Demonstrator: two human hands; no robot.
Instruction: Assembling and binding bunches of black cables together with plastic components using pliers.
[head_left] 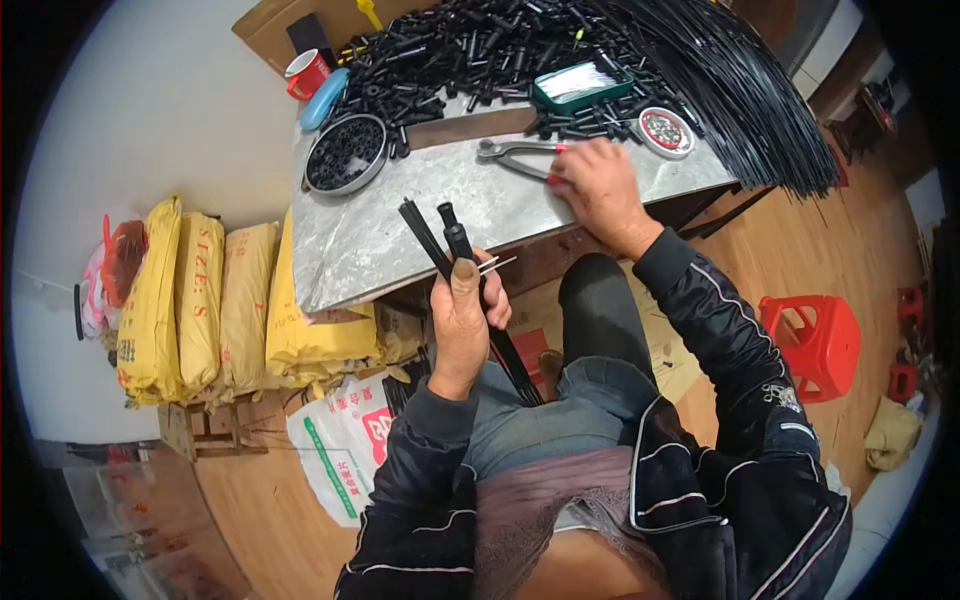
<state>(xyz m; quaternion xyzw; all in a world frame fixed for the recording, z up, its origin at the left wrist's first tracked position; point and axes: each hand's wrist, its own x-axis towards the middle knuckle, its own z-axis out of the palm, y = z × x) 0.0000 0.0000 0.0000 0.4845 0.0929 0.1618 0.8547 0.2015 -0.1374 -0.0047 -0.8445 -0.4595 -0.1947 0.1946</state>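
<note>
My left hand (462, 315) is closed in front of the table's near edge. It grips a bundle of thin black rods (425, 238) and a black tubular piece (456, 232), both tilted upward. Two thin pale sticks (497, 265) poke out to the right between its fingers. On the tabletop, my right hand (600, 190) has its fingers curled over the red handle ends of a pair of pincers (520, 155). The metal jaws point left, and the palm partly covers the handles.
Black tubular parts (450, 55) heap across the back of the grey table (400, 220). A round bowl of black rings (345, 155), a green tray of white sticks (582, 85), a small round dish (665, 132) and long black rods (740, 90) surround the work area. A red stool (815, 345) stands right.
</note>
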